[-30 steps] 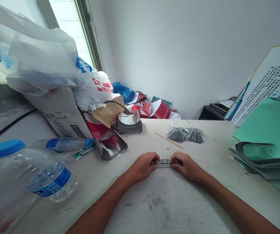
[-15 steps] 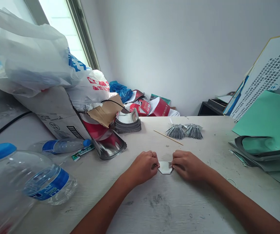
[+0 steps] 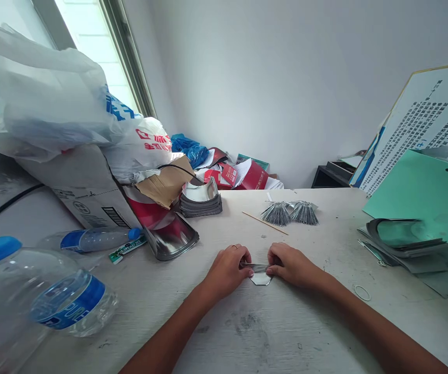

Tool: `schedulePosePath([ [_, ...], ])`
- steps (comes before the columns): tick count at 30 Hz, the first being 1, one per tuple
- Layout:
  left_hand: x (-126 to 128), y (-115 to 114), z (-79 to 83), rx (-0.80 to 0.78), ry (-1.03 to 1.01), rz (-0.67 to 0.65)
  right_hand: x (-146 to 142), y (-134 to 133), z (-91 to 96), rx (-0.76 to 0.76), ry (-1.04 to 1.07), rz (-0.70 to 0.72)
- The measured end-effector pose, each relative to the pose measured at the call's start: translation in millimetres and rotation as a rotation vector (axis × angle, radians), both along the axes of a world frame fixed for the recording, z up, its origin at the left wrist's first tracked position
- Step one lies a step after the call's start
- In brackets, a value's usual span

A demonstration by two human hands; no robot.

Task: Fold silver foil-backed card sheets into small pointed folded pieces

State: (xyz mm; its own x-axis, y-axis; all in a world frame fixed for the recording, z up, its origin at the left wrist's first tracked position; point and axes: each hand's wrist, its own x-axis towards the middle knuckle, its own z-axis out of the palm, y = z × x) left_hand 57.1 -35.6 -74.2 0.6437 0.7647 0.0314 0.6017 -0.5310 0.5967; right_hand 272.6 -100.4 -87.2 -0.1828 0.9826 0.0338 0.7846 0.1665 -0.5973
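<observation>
Your left hand (image 3: 228,267) and right hand (image 3: 291,265) have fingers clamped on the silvery piece (image 3: 261,278), mid-width on the white, smudged bench (image 3: 243,332); bags (image 3: 56,98) crowd left, a folder (image 3: 422,187) right, a pale wall (image 3: 271,88) beyond.

It struck me as a makeshift craft corner (home or workshop, I couldn't tell): the white table (image 3: 286,332) bore stacked curved sheets (image 3: 201,208), fanned silvery strips (image 3: 276,215) and a water bottle (image 3: 76,306), with red packaging (image 3: 257,176) heaped beyond it.

Plastic bag (image 3: 52,104) atop cardboard box (image 3: 87,182)
</observation>
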Motion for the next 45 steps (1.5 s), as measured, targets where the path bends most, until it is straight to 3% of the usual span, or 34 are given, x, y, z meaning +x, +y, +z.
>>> schedulePosePath([
  [7,-2,-7,4.7,-0.062,-0.074,-0.039,0,1,-3.1,0.035,0.169,0.051],
  [18,-1,-10,13.1,-0.066,-0.188,-0.065,-4,-5,7.4,0.175,0.284,0.175],
  [30,-3,-11,19.0,-0.125,-0.155,-0.047,-1,-1,7.3,0.058,0.482,0.146],
  [39,-3,-6,9.7,-0.259,-0.126,-0.038,4,2,1.8,0.018,0.441,0.156],
  [45,-2,-7,9.2,-0.237,-0.141,-0.123,8,2,4.3,0.063,0.371,0.194],
])
